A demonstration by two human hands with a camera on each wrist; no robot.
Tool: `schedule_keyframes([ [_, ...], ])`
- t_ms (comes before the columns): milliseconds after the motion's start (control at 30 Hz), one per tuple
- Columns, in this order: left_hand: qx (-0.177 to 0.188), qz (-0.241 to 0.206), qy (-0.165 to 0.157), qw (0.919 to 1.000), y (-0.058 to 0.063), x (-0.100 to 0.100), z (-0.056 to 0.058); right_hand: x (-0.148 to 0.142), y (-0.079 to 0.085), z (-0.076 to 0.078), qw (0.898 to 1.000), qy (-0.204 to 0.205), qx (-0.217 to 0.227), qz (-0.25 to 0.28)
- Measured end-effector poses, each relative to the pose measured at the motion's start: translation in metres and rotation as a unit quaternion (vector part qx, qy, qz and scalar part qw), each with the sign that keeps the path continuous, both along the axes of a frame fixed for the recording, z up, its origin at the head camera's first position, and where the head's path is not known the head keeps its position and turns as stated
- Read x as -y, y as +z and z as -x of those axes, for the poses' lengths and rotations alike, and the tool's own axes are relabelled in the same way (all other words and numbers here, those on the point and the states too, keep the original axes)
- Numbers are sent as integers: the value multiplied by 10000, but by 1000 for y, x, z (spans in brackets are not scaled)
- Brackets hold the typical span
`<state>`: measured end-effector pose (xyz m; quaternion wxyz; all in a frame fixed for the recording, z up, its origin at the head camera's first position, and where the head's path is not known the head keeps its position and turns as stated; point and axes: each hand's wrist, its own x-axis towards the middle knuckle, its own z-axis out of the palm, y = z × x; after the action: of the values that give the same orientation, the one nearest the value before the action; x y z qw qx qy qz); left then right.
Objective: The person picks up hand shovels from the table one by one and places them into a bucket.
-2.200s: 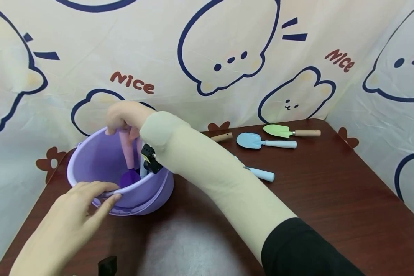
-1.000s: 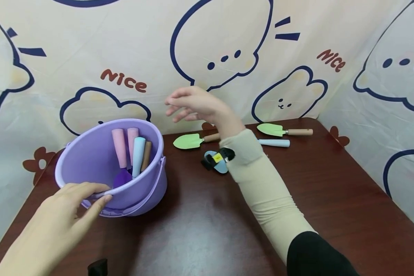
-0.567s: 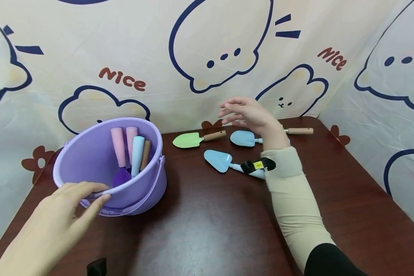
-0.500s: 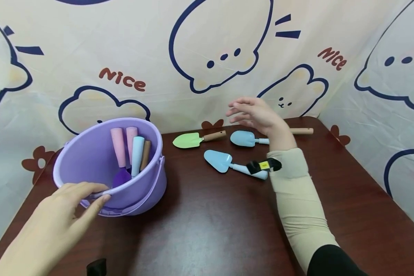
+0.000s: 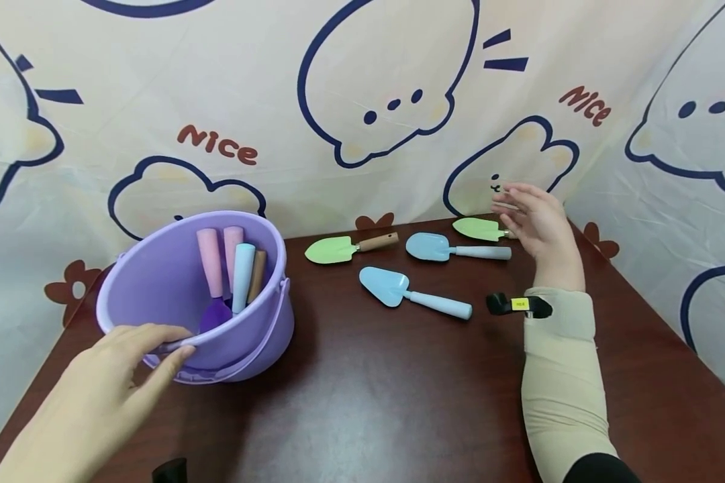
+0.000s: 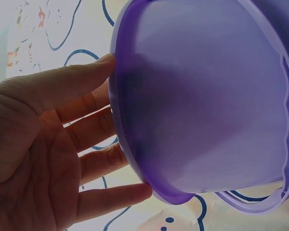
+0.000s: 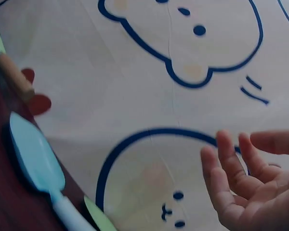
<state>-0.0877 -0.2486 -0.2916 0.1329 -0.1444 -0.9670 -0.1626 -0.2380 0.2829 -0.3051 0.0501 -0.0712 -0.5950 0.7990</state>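
Right fingers (image 5: 518,198): apart, nothing held, above the bench (image 5: 350,409). Left fingers (image 5: 164,331): clamped on the bucket (image 5: 151,285) at its rim. Green trowel (image 5: 478,229): near right fingers, handle mostly hidden behind them; best gripped by handle, with bucket steadied.

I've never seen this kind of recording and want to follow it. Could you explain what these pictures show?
There is no machine here, only a person's two bare hands. The wide picture is taken from the head, looking forward and down; the other two are taken from the wrists, each watching its own hand.

The left hand grips the rim of a round purple plastic bucket. Inside, two pink handles, a light-blue handle and a brown handle point up. The right hand is raised, holding nothing.

On the dark reddish-brown table lie two light-blue trowels and two green-bladed trowels.
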Motion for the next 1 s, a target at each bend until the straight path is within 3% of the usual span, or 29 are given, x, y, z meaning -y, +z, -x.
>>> schedule_keyframes([
  [200, 217, -19, -17, 9998, 2, -1, 1, -20, -15, -8, 9952, -684, 168, 686],
  [467, -3, 88, 50, 9999, -2, 5, 0, -31, -23, -6, 9856, -1193, 266, 1170],
  [533, 2, 111, 43, 9999, -3, 6, 2, -34, -24, -6, 9765, -1561, 164, 1479],
  [667, -98, 129, -21, 9999, -5, 7, 2, -42, -26, -5, 9471, -2266, 67, 2273],
  [767, -144, 134, -61, 9998, -6, 6, 3, -48, -28, -5, 9295, -2513, 157, 2695],
  [867, -118, 106, -44, 9999, -6, 5, 3, -54, -31, -3, 9200, -2637, 293, 2885],
  [1000, -101, 99, -11, 9999, -5, 5, 2, -61, -36, -1, 9175, -2769, 418, 2825],
])
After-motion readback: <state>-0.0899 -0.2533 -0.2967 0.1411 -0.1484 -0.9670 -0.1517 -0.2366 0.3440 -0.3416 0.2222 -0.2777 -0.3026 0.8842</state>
